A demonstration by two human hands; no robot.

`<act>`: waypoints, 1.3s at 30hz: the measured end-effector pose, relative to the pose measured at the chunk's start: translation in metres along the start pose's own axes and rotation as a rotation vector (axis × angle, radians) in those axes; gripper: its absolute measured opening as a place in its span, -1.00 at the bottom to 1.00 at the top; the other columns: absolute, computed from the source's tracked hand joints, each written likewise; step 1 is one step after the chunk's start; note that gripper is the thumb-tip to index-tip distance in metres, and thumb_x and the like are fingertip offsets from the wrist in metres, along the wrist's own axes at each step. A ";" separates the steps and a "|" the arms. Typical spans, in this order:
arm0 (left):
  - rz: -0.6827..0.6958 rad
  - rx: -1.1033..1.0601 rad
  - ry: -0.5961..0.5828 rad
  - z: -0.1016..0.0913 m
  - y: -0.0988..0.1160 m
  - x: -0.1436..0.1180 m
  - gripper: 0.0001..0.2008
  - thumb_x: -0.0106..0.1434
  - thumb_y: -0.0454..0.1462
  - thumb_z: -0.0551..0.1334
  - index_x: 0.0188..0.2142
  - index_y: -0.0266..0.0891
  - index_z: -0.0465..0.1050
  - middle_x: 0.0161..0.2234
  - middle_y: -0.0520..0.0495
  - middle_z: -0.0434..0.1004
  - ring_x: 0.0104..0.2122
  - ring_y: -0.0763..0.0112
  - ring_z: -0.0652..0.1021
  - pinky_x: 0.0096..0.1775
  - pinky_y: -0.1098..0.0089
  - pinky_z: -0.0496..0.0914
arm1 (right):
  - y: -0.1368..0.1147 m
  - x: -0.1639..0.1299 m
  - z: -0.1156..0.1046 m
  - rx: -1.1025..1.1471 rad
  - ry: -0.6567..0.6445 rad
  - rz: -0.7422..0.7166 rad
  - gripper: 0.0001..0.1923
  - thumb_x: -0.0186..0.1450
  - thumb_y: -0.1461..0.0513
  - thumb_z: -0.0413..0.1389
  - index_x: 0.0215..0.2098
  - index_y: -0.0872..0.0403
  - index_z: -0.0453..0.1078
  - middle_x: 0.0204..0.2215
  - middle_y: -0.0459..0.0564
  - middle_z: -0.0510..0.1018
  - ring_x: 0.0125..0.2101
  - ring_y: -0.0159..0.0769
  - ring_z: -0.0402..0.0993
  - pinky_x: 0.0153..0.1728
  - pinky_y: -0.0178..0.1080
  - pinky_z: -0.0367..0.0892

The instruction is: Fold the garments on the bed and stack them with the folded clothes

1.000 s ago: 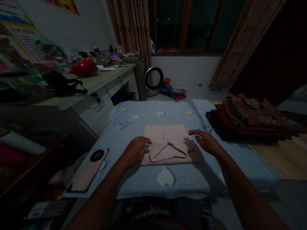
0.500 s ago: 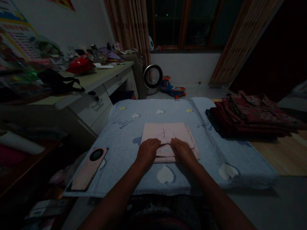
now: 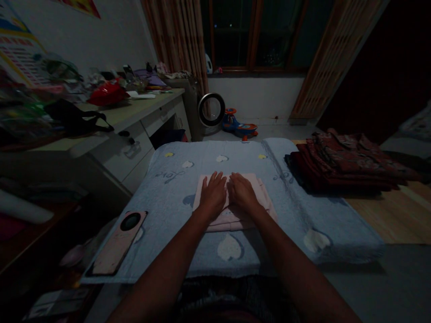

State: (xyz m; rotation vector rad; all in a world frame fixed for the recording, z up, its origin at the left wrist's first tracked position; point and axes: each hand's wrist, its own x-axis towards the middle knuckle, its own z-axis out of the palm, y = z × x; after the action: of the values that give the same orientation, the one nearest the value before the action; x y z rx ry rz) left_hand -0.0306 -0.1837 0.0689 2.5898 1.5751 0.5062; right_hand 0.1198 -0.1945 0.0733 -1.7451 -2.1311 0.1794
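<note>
A folded pink garment (image 3: pixel 254 180), perhaps a shirt, lies flat in front of me on a blue cloth (image 3: pixel 175 197) with heart prints. My left hand (image 3: pixel 213 193) rests palm down on its left half, fingers spread. Beside it, my right hand (image 3: pixel 240 190) lies on the upper middle, its fingers stretched out and angled toward the left hand. Neither hand grips the fabric. Both hands and forearms hide much of the garment's centre and near edge.
A pink phone (image 3: pixel 117 244) with a round camera ring lies at the cloth's left edge. Dark red folded clothes (image 3: pixel 343 166) are piled at the right. Along the left wall runs a cluttered desk (image 3: pixel 124 112). A blue and orange ride-on toy (image 3: pixel 239 125) stands near the window.
Both hands have slid forward over the pink garment, from its near part to its upper part, and the left fingers have spread. The view has shifted slightly.
</note>
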 end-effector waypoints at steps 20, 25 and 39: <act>-0.294 -0.018 -0.276 0.030 -0.034 -0.006 -0.33 0.33 0.16 -0.04 0.34 0.02 0.12 0.41 -0.16 -0.06 0.37 -0.22 -0.08 0.19 -0.39 -0.20 | 0.072 -0.022 0.028 -0.105 -0.146 0.428 -0.24 0.42 -0.11 -0.26 0.40 0.18 -0.04 0.41 0.17 -0.08 0.39 0.01 -0.22 0.29 0.20 -0.21; -0.137 -0.013 -0.050 0.008 -0.047 0.023 -0.58 0.42 -0.14 -0.05 0.07 -0.21 0.44 0.21 -0.25 0.35 0.26 0.07 0.26 0.28 -0.12 -0.09 | 0.086 -0.044 0.007 -0.107 -0.087 0.519 -0.29 0.37 -0.03 -0.07 0.35 0.21 0.05 0.31 0.29 0.18 0.29 0.12 0.07 0.21 0.12 0.04; -0.145 -0.312 -0.807 0.011 -0.051 0.164 -0.64 -0.34 -0.22 0.50 -0.47 -0.23 0.57 -0.49 -0.10 0.60 -0.28 0.04 0.59 -0.11 0.17 0.40 | 0.082 -0.071 -0.013 -0.078 -0.184 0.540 -0.71 0.25 0.09 0.11 -0.20 0.14 0.45 -0.14 0.22 0.57 -0.10 -0.10 0.50 -0.15 -0.23 0.32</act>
State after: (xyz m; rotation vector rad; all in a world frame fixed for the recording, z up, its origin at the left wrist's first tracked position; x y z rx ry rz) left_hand -0.0011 -0.0148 0.0873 2.0164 1.2432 -0.2695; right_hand 0.2109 -0.2465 0.0435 -2.3996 -1.7471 0.4164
